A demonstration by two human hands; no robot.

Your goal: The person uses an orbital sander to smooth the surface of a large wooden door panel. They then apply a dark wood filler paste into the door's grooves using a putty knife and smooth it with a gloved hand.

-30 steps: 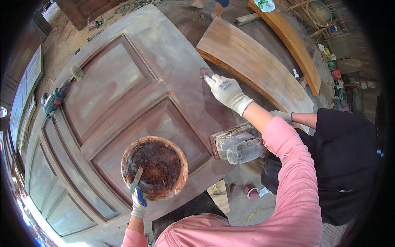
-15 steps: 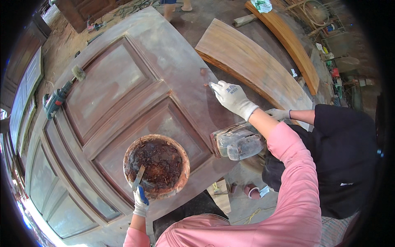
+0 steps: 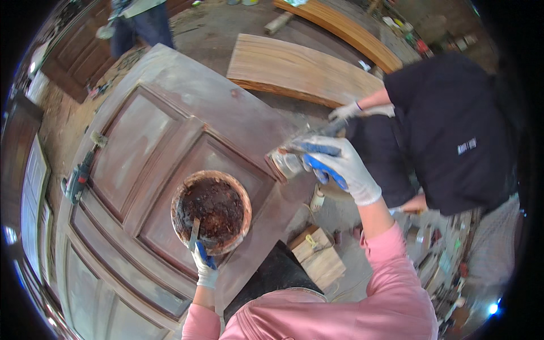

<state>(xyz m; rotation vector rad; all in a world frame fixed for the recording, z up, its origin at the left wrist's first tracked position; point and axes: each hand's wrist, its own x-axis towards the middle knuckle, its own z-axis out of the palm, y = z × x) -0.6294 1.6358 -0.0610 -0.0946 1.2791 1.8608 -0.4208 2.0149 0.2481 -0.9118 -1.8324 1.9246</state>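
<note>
My right hand (image 3: 347, 170) has lifted off the wooden panel door (image 3: 255, 116) and drawn back toward me. Well left of my left hand (image 3: 205, 267), a power drill (image 3: 78, 178) with a brush (image 3: 98, 139) lies on the door. My left hand is closed round a putty knife (image 3: 195, 232), its blade in the bowl (image 3: 247, 209) of dark putty (image 3: 212, 201) just beyond. Farther right, my right hand pinches a blurred flat scraper (image 3: 293, 149), blade pointing left.

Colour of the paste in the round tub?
Dark reddish-brown paste; it shows in the head view, the only one here.
</note>
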